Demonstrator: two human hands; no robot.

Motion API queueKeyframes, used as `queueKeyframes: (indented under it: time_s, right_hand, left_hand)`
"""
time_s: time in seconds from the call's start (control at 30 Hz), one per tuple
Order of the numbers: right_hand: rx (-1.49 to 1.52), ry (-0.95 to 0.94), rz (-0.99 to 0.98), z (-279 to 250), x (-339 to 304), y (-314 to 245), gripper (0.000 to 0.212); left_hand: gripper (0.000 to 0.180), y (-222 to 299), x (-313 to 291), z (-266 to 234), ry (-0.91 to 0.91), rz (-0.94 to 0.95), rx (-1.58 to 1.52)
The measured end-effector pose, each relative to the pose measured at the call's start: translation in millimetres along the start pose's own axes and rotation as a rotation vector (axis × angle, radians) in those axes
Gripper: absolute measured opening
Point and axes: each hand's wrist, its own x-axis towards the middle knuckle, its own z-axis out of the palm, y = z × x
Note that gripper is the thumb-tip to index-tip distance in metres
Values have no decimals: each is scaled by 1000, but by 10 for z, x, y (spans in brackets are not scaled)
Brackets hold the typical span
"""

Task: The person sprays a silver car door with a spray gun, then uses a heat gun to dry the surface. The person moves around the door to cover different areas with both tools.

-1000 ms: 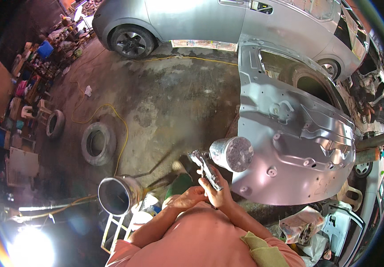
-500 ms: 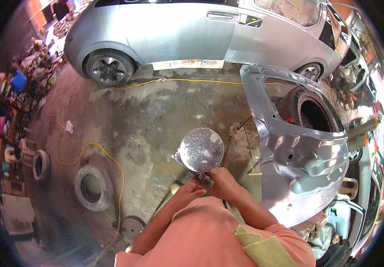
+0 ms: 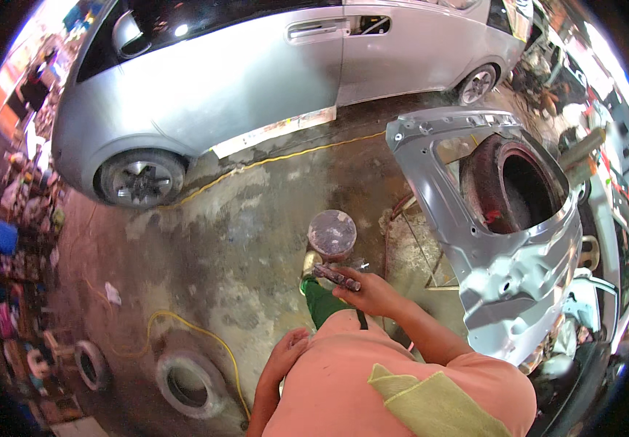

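My right hand [image 3: 367, 293] is closed round the dark, paint-stained handle of what looks like a spray gun [image 3: 338, 277]. Its round grey cup [image 3: 332, 233] has a speckled top and shows just beyond the fingers. My left hand [image 3: 287, 353] rests by the front of my salmon shirt with fingers loosely stretched; I see nothing in it. Below the gun are my green trouser leg [image 3: 322, 300] and a pale shoe [image 3: 311, 264]. A silver-grey car [image 3: 241, 80] stands across the far side, with masking paper [image 3: 274, 132] along its lower edge.
A grey tailgate panel [image 3: 500, 255] stands at the right with a tyre [image 3: 486, 182] behind its opening. A yellow hose [image 3: 216, 339] curves over the concrete floor beside a dusty tyre [image 3: 190, 384]. Clutter lines the left side. A yellowish cloth [image 3: 431, 400] hangs on my shoulder.
My left hand has come away from the gun and moved back to my shirt front. The gun has turned in my right hand. The view has swung, and the car looks nearer.
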Motion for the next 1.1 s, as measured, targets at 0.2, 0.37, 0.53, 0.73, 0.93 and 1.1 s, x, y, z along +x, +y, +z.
queueKeyframes:
  time_s: [0.2,0.37,0.53,0.73,0.93,1.1]
  right_hand:
    - [72,219,111,-581,1401,130,58]
    - [161,330,283,-1201,2162,-92,61]
    - [161,716,432,-1653,2570,-151,57]
    - [130,1207,732,-2073,3039,-89,53]
    - [162,1484,886,-2369,3647,-114,50]
    - [339,1474,989,-2511,4249,-321,58]
  left_hand:
    - [50,1485,1115,-457,90,-50,-20]
    - [45,2456,2274,-815,5,34,187]
    - [43,3500,3216,-759,-133,-19,289]
    - [42,3889,4714,-1274,-443,-8,813]
    - [45,4806,5988,-1802,-588,37,988]
    - [42,6017,6426,-1849,-555,8,1095]
